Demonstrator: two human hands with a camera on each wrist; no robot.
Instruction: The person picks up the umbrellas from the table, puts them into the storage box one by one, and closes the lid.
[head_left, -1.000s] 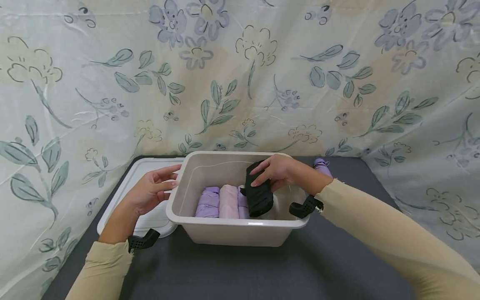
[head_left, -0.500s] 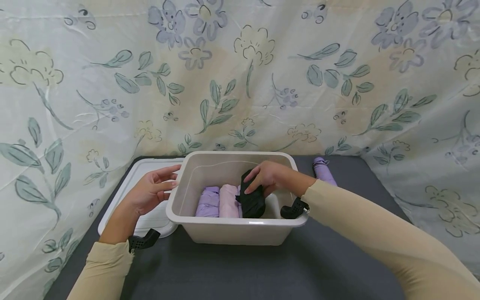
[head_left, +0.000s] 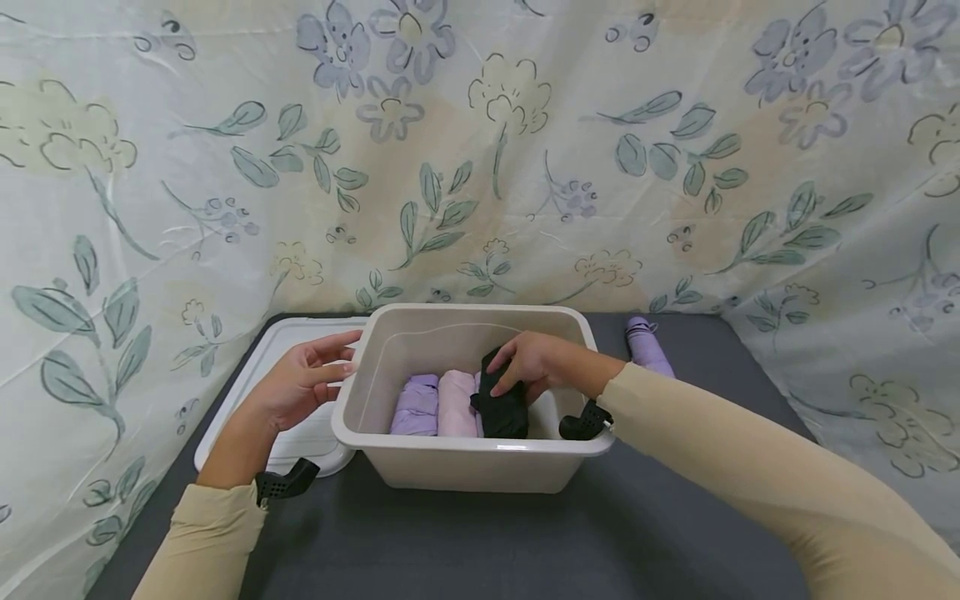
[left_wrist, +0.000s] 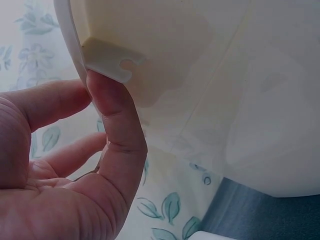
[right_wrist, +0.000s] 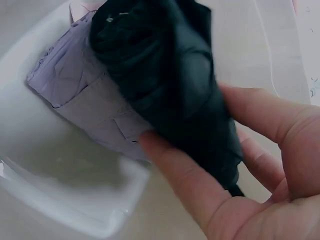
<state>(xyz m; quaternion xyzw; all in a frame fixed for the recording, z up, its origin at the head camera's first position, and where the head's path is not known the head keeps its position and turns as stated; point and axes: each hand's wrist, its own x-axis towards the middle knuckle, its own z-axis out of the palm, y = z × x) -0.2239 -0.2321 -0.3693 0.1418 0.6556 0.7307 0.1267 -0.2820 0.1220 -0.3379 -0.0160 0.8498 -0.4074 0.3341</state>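
Observation:
A black folded umbrella (head_left: 504, 407) stands at a slant in the beige plastic bin (head_left: 480, 467). My right hand (head_left: 538, 365) grips it from above, thumb on one side and fingers on the other, as the right wrist view shows. Beside it in the bin lie a lavender folded umbrella (right_wrist: 100, 105), partly hidden, a pink one (head_left: 457, 404) and a purple one (head_left: 415, 407). My left hand (head_left: 300, 379) rests at the bin's left rim with loosely extended fingers. In the left wrist view its thumb (left_wrist: 117, 120) touches under the rim.
A white lid (head_left: 300, 446) lies on the dark grey table (head_left: 465, 542), left of and partly behind the bin. Another purple folded umbrella (head_left: 648, 344) lies at the back right. A floral curtain (head_left: 480, 167) hangs behind the table.
My right hand has moved left and down with the black folded umbrella, bringing it against the lavender one, and then barely moved. The left hand has kept its place at the rim.

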